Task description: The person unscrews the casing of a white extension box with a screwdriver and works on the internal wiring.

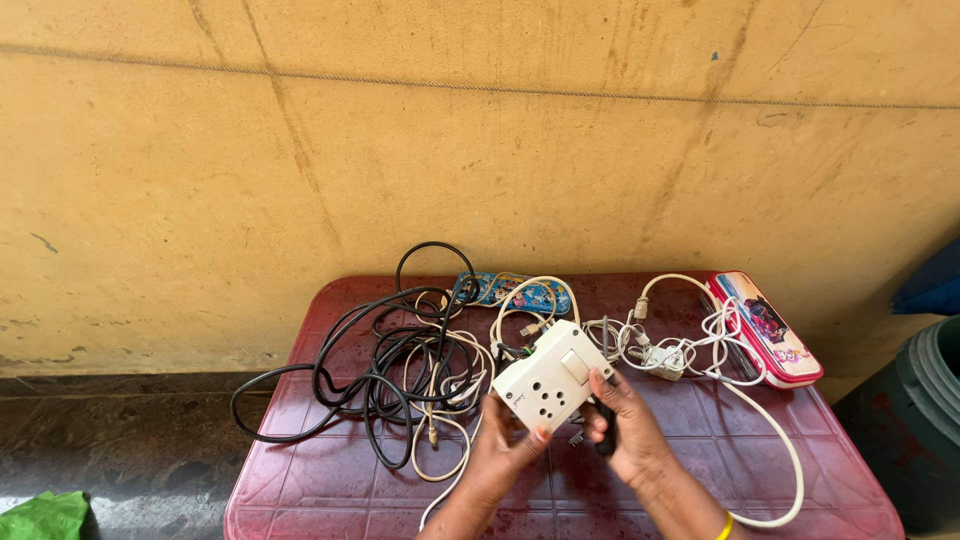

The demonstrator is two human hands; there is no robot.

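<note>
My left hand (498, 450) grips the lower left corner of a white socket-and-switch box (551, 376), tilted above a dark red plastic table (300, 470). My right hand (628, 432) steadies the box's right edge with the thumb and holds a black-handled tool (606, 437) in the fingers. Coloured wires come out of the back of the box at its upper left. A yellow bangle shows on my right wrist.
A tangle of black cable (380, 370) and thin white cords (440, 420) lies left of the box. White cable with an adapter (665, 358) lies to the right, next to a pink pencil case (770, 325). A blue patterned case (510, 292) sits at the back. A dark bin (915, 420) stands right.
</note>
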